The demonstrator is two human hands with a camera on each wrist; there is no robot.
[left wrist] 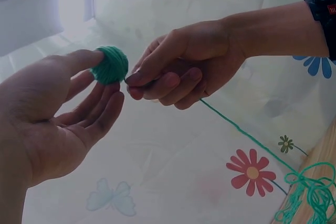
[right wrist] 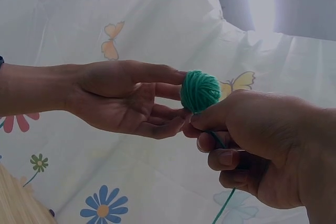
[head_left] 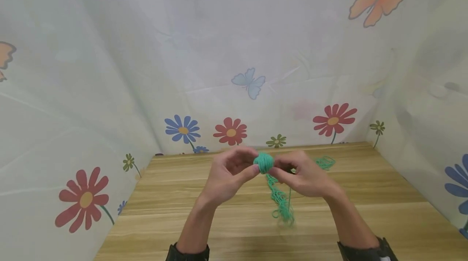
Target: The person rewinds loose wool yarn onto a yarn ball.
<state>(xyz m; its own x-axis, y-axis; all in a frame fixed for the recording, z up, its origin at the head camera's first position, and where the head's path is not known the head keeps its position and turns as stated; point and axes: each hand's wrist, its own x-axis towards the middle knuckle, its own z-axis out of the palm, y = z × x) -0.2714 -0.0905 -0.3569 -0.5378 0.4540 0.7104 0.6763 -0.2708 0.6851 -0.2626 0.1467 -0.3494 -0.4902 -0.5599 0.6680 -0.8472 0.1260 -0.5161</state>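
A small ball of green yarn [head_left: 264,162] is held up over the table between the thumb and fingertips of my left hand [head_left: 228,175]. In the left wrist view the wound strands of the ball [left wrist: 111,65] show clearly. Right beside it, my right hand [head_left: 301,173] pinches the yarn strand between thumb and forefinger, its other fingers curled. From under that hand the strand [left wrist: 247,135] runs down taut to a loose tangle of green yarn [head_left: 281,206] on the table. The right wrist view shows the strand [right wrist: 224,205] leaving below the right hand [right wrist: 262,145].
The wooden table [head_left: 175,220] spreads below both hands. Another loose bunch of green yarn [head_left: 325,162] lies toward its back, right of the middle. A white curtain [head_left: 204,50] printed with flowers and butterflies stands behind the table and along both sides.
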